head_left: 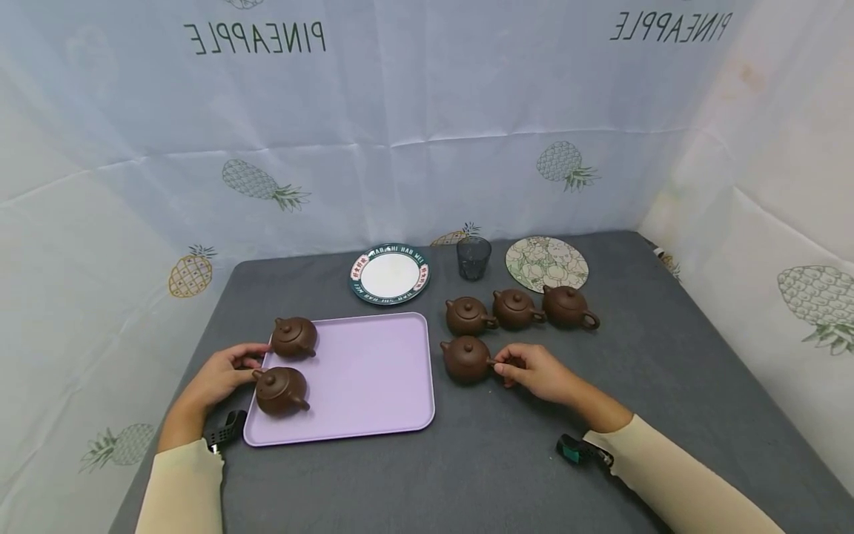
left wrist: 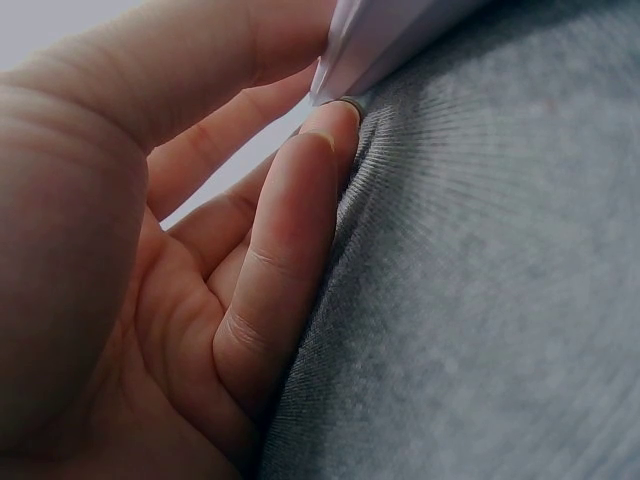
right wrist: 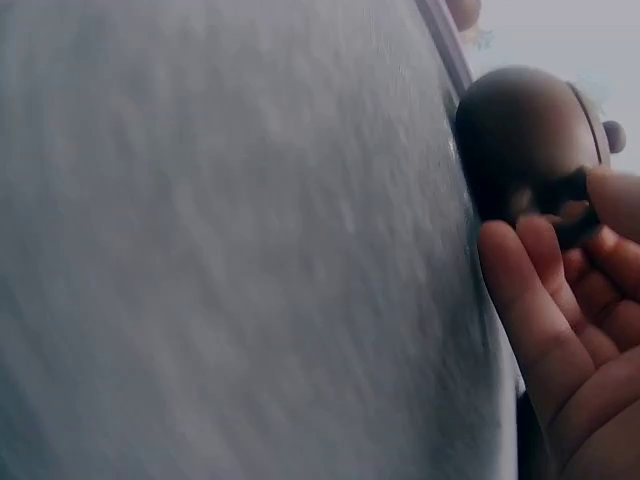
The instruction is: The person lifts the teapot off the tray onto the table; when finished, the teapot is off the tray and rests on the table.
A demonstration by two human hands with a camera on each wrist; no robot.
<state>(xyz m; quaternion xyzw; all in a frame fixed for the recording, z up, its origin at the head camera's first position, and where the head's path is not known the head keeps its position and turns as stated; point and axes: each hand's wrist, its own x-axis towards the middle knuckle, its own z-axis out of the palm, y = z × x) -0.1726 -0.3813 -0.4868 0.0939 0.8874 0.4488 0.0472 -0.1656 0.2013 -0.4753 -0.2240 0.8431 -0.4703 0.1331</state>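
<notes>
Round dark-brown lidded teapot [head_left: 467, 360] is seen in the head view just right of the rectangular lilac tray [head_left: 370, 374], at the left of the right hand [head_left: 537, 373], upright with its spout to the left. That hand pinches the loop handle [head_left: 492, 362] between thumb and fingers, so the pot's body lies beyond the fingertips; I cannot tell whether the base touches the gray cloth-covered tabletop [head_left: 494, 475]. Three matching brown teapots [head_left: 515, 309] form a row on its far side and to the far right. Over at the left, the left hand [head_left: 223, 374] rests against the tray's left edge with its fingers loosely bent, beside two similar brown teapots [head_left: 281, 391] standing on the tray's left end.

Left wrist view: the fingers [left wrist: 285, 210] lie near the gray cloth, their tips reaching the tray's pale side, without closing round it.

Right wrist view: thumb and fingers meet at the blurred dark handle, the pot's rounded body touching none of the palm, with the tray's rim farther beyond.
</notes>
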